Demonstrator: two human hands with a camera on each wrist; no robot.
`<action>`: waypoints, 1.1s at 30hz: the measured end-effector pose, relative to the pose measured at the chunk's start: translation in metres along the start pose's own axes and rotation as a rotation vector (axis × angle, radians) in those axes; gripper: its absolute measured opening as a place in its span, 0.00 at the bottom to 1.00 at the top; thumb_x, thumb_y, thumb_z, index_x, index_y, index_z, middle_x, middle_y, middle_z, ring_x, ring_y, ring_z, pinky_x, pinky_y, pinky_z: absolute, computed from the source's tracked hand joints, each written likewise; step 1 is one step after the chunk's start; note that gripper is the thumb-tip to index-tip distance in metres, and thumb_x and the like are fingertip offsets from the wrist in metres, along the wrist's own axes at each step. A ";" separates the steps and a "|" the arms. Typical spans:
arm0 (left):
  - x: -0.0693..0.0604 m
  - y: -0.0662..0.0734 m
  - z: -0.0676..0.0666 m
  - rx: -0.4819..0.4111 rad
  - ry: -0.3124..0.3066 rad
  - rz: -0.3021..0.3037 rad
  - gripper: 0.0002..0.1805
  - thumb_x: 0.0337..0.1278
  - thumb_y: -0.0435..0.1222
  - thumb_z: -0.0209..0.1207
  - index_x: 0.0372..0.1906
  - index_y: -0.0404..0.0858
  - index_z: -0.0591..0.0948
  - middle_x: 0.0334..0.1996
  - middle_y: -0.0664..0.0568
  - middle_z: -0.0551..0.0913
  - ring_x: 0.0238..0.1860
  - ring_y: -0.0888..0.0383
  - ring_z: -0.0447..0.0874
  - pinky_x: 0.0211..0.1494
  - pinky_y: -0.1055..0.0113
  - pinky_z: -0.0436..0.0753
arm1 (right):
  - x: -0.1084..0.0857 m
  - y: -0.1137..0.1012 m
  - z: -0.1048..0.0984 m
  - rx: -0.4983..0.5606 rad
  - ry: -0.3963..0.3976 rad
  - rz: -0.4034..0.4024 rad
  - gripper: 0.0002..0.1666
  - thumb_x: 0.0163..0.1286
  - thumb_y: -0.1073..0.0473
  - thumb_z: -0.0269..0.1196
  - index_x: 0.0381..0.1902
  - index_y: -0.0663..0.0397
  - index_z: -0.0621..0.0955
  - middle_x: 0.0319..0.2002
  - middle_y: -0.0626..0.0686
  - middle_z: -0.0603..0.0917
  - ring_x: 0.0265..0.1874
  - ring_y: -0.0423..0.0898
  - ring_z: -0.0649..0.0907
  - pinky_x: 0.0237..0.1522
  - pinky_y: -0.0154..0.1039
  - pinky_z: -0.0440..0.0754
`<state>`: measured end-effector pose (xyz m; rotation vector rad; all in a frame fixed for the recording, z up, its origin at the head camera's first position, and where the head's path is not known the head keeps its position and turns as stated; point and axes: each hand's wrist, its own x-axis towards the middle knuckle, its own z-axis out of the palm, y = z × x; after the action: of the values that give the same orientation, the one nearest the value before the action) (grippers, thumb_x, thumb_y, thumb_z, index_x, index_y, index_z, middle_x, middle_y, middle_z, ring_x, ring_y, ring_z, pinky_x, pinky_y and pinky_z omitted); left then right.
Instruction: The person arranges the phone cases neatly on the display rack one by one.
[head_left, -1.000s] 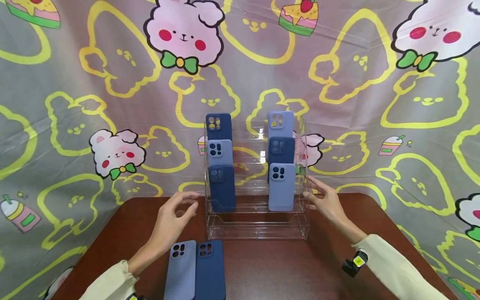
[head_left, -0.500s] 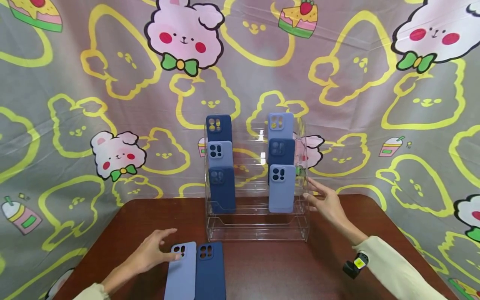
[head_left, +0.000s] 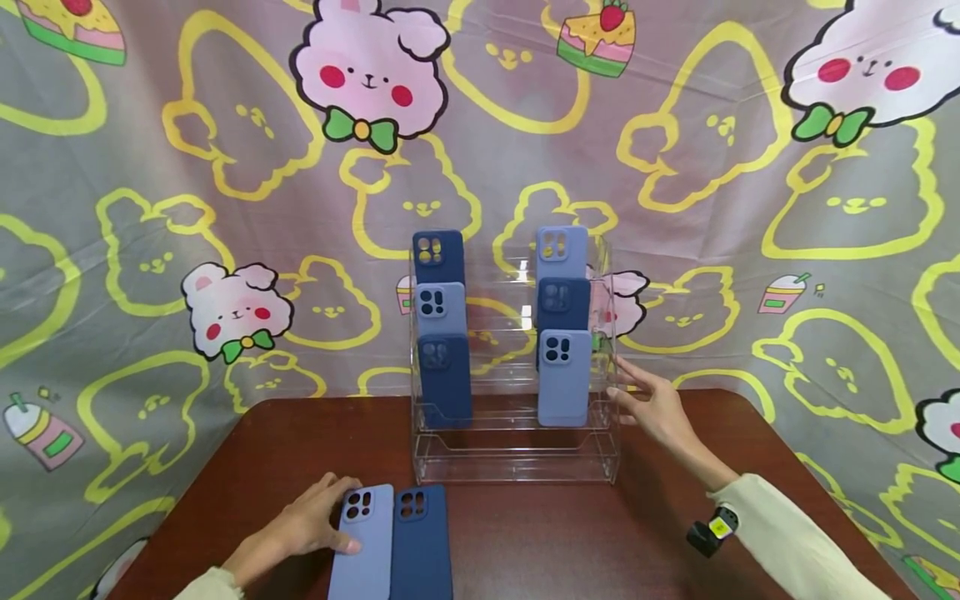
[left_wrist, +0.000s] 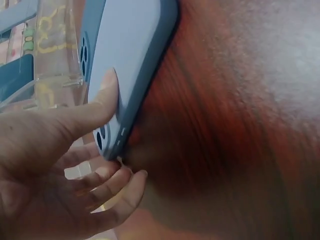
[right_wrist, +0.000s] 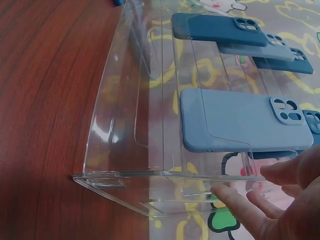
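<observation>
On the table, a light blue phone case (head_left: 363,546) lies beside a dark blue phone case (head_left: 422,542). My left hand (head_left: 311,517) holds the light blue one near its camera end: the thumb (left_wrist: 102,102) lies on its back, and the fingers bend around its top edge. A clear acrylic display rack (head_left: 516,467) stands behind them. At the rack's right side, my right hand (head_left: 656,404) holds the side panel, the thumb (right_wrist: 287,170) at its front edge and the other fingers along the outer face.
Phone cases stand in two columns on the rack, a dark blue case (head_left: 444,383) low left and a light blue case (head_left: 564,383) low right. Behind hangs a patterned cloth (head_left: 510,158). The brown table (head_left: 540,542) extends in front.
My left hand has come down and left from beside the rack to the light blue phone case on the table, and its fingers have closed around the case's top. The right hand has stayed put.
</observation>
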<state>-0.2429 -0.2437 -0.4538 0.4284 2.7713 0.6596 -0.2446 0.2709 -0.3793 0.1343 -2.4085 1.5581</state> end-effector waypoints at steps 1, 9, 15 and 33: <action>0.000 0.003 0.000 0.002 0.011 -0.007 0.44 0.38 0.52 0.83 0.62 0.39 0.78 0.46 0.47 0.74 0.46 0.47 0.73 0.44 0.47 0.81 | 0.000 0.000 0.000 0.001 -0.001 -0.002 0.37 0.77 0.69 0.63 0.80 0.58 0.66 0.65 0.74 0.78 0.52 0.66 0.88 0.41 0.48 0.95; -0.008 0.006 -0.007 -0.286 0.048 -0.044 0.24 0.51 0.26 0.76 0.51 0.33 0.78 0.35 0.46 0.78 0.32 0.54 0.82 0.27 0.59 0.91 | 0.001 -0.001 0.001 -0.010 0.003 0.008 0.35 0.77 0.68 0.62 0.79 0.59 0.67 0.63 0.75 0.79 0.52 0.65 0.88 0.41 0.48 0.95; -0.015 -0.004 -0.023 -0.486 0.015 0.069 0.21 0.59 0.27 0.72 0.55 0.26 0.80 0.34 0.44 0.80 0.31 0.52 0.88 0.26 0.53 0.94 | 0.002 -0.002 0.000 -0.022 0.001 0.013 0.36 0.78 0.68 0.62 0.80 0.58 0.67 0.64 0.75 0.78 0.54 0.67 0.87 0.40 0.46 0.95; -0.018 0.030 -0.057 -0.598 0.332 0.153 0.22 0.60 0.27 0.71 0.59 0.27 0.83 0.44 0.35 0.85 0.35 0.54 0.92 0.36 0.54 0.95 | 0.000 -0.002 0.000 0.001 -0.005 0.018 0.35 0.78 0.68 0.62 0.79 0.58 0.67 0.64 0.75 0.78 0.54 0.67 0.87 0.42 0.48 0.95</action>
<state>-0.2379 -0.2463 -0.3871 0.4262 2.6487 1.6609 -0.2442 0.2699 -0.3774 0.1168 -2.4191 1.5691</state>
